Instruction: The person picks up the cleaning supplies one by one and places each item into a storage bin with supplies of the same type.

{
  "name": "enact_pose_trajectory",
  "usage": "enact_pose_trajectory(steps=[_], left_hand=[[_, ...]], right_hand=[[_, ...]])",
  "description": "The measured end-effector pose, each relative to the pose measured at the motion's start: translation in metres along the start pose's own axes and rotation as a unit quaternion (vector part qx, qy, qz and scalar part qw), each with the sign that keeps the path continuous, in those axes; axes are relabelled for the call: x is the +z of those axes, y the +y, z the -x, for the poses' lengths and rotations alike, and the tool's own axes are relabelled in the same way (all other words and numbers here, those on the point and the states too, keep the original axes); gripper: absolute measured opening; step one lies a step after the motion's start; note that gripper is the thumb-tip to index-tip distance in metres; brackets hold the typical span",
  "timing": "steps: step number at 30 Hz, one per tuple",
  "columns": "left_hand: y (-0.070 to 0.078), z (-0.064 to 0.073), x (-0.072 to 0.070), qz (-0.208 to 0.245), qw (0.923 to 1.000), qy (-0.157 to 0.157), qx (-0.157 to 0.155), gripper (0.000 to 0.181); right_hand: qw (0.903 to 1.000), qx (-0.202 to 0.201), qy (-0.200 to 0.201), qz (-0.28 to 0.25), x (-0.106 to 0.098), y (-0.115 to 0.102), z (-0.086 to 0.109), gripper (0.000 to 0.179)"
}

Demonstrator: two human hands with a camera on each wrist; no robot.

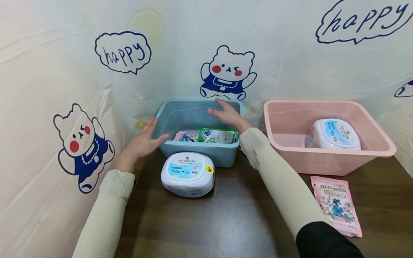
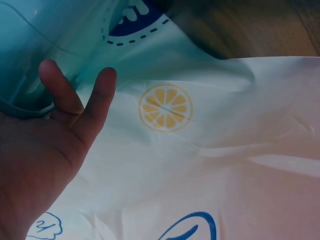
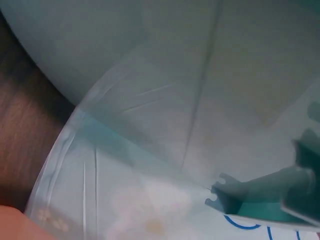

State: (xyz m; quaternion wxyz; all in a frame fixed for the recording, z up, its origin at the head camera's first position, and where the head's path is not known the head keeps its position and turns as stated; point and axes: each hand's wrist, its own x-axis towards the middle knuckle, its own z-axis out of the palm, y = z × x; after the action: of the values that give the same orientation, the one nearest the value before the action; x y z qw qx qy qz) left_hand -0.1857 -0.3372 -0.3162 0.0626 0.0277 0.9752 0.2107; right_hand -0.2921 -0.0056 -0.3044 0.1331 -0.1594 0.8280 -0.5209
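The blue plastic bin (image 1: 200, 107) stands on the dark wood-grain table (image 1: 245, 211), against a pale cloth backdrop (image 1: 180, 46), with a hand at either side. The left hand (image 1: 142, 143) is spread wide at the bin's left rim, its thumb reaching toward the front left corner; it grasps nothing. The left wrist view shows 2 of its fingers extended beside the blue wall; how firmly they touch, I cannot tell. The right hand (image 1: 228, 115) is wide too, its fingers and thumb apart above the bin's right part, holding nothing; whether it touches the rim, I cannot tell.

Inside the blue bin lie 2 packets: a green and white packet (image 1: 217, 136) at the right and a pink floral packet (image 1: 186, 137) beside it at the left. Just in front of the bin sits a white lidded tub (image 1: 188, 179) with a blue label and a yellow sticker. To the right, a pink plastic bin (image 1: 326, 159) contains 1 similar tub (image 1: 342, 134), near its right end. A pink floral pouch (image 1: 337, 204) lies on the table in front of the pink bin.
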Motion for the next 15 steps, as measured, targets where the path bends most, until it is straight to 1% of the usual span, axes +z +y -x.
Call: enact_pose_trajectory(steps=[2, 3, 4, 6, 7, 9, 10, 11, 13, 14, 15], left_hand=[[0.002, -0.004, 0.004, 0.001, 1.0000, -0.006, 0.002, 0.102], [0.003, -0.005, 0.005, 0.003, 0.9999, -0.010, 0.004, 0.102], [0.004, -0.006, 0.006, 0.006, 0.9999, -0.013, 0.005, 0.102], [0.003, -0.007, 0.008, 0.013, 0.9998, -0.017, 0.006, 0.102], [0.002, -0.007, 0.007, 0.016, 0.9997, -0.018, 0.008, 0.102], [-0.001, -0.006, 0.006, 0.020, 0.9996, -0.018, 0.007, 0.103], [-0.002, -0.005, 0.005, 0.022, 0.9996, -0.018, 0.005, 0.103], [-0.004, -0.004, 0.004, 0.021, 0.9996, -0.018, 0.003, 0.103], [-0.006, -0.002, 0.002, 0.022, 0.9996, -0.020, 0.000, 0.102], [-0.007, -0.001, 0.001, 0.022, 0.9995, -0.021, -0.001, 0.102], [-0.008, -0.001, 0.000, 0.023, 0.9995, -0.021, 0.000, 0.102]], right_hand=[[0.9988, -0.015, 0.035, -0.032, -0.005, 0.002, 0.005, 0.058], [0.9966, -0.024, 0.060, -0.050, -0.008, 0.001, 0.011, 0.048], [0.9923, -0.038, 0.093, -0.072, -0.009, -0.001, 0.018, 0.037], [0.9795, -0.066, 0.154, -0.112, -0.012, -0.008, 0.037, 0.018], [0.9729, -0.080, 0.181, -0.120, -0.013, -0.012, 0.049, 0.015], [0.9593, -0.120, 0.222, -0.128, -0.015, -0.019, 0.077, 0.016], [0.9537, -0.138, 0.231, -0.135, -0.016, -0.021, 0.092, 0.016], [0.9501, -0.155, 0.234, -0.137, -0.018, -0.021, 0.108, 0.016], [0.9463, -0.183, 0.231, -0.133, -0.024, -0.015, 0.141, 0.017], [0.9469, -0.187, 0.232, -0.120, -0.028, -0.008, 0.157, 0.017], [0.9506, -0.182, 0.228, -0.105, -0.034, 0.000, 0.174, 0.017]])
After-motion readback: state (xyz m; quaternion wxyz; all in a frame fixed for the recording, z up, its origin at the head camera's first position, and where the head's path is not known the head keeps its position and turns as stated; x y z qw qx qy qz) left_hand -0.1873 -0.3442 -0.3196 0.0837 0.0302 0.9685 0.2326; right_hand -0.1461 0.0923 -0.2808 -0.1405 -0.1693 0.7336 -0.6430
